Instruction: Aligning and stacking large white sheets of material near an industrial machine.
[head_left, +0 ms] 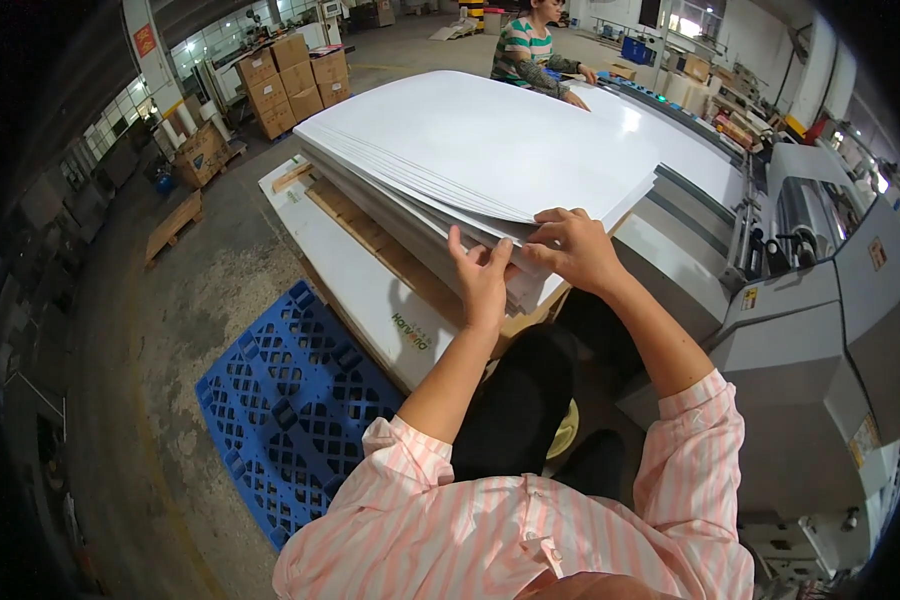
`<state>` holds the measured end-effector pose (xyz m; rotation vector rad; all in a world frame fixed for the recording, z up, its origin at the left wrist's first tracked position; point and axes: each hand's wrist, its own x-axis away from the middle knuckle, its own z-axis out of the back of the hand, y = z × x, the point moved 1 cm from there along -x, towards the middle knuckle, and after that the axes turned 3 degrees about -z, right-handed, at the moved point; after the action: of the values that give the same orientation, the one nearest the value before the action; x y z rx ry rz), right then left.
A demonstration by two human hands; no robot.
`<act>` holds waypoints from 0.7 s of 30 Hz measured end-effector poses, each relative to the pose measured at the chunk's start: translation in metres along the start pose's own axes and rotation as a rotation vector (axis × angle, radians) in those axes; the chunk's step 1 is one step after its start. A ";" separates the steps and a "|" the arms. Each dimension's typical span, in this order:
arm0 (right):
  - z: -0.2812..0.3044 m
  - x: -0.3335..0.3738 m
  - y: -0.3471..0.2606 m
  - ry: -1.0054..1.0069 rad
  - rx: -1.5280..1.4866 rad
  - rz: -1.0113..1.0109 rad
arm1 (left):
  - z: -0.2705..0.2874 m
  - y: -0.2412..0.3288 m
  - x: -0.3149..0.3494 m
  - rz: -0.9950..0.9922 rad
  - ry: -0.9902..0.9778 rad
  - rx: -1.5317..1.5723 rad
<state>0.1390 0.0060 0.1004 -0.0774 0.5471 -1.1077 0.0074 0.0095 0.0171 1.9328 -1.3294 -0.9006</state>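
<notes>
A stack of large white sheets lies in front of me, its upper sheets fanned in steps along the left edge. At the near corner the upper sheets are lifted a little, with a dark gap beneath them. My right hand is closed on this corner, fingers on top and thumb at the edge. Just to its left, my left hand grips the sheet edges between thumb and fingers, its index finger pointing up. Some of its fingers are hidden.
Under the stack are a wooden pallet and a white board. A blue plastic pallet lies on the floor at left. A grey machine stands at right. Across the stack, a person reaches over a white sheet. Cardboard boxes stand behind.
</notes>
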 end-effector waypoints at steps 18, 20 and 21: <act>-0.003 -0.001 0.022 0.411 0.162 0.392 | 0.000 -0.008 -0.002 0.112 -0.145 -0.088; -0.012 -0.005 0.021 0.401 0.130 0.397 | 0.003 -0.013 0.000 0.107 -0.203 -0.114; -0.016 -0.007 0.019 0.381 0.050 0.363 | 0.005 -0.014 0.000 0.070 -0.236 -0.177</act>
<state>0.1450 0.0242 0.0835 0.2730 0.8365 -0.7802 0.0106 0.0132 0.0027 1.6754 -1.3883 -1.1977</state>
